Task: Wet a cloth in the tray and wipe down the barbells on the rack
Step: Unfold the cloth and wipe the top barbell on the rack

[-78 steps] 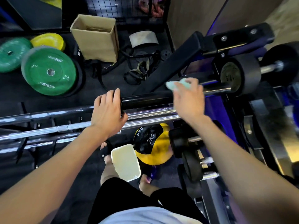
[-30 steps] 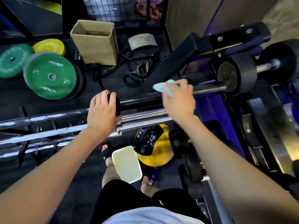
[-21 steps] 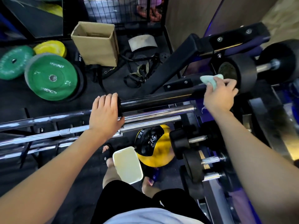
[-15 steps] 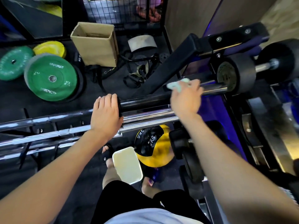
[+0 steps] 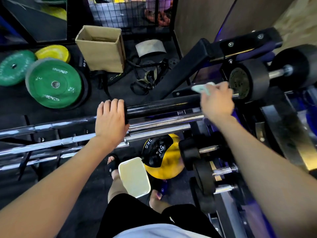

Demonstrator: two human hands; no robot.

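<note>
A black barbell sleeve (image 5: 159,107) runs left to right across the top of the rack, with chrome barbells (image 5: 161,127) lying just below it. My left hand (image 5: 109,121) grips the black bar at its left collar. My right hand (image 5: 217,102) holds a pale green cloth (image 5: 202,88) wrapped over the bar's right end, close to a black weight plate (image 5: 248,79). The white tray (image 5: 133,176) sits on the floor between my feet.
A yellow and black 2 kg medicine ball (image 5: 163,155) lies beside the tray. Black dumbbells (image 5: 205,165) fill a rack at the right. Green plates (image 5: 53,83), a yellow plate (image 5: 53,53) and a cardboard box (image 5: 101,48) stand behind the barbells.
My right hand has rubbed the cloth back and forth along the black bar and now sits further right than half a second ago. My left hand has kept its grip.
</note>
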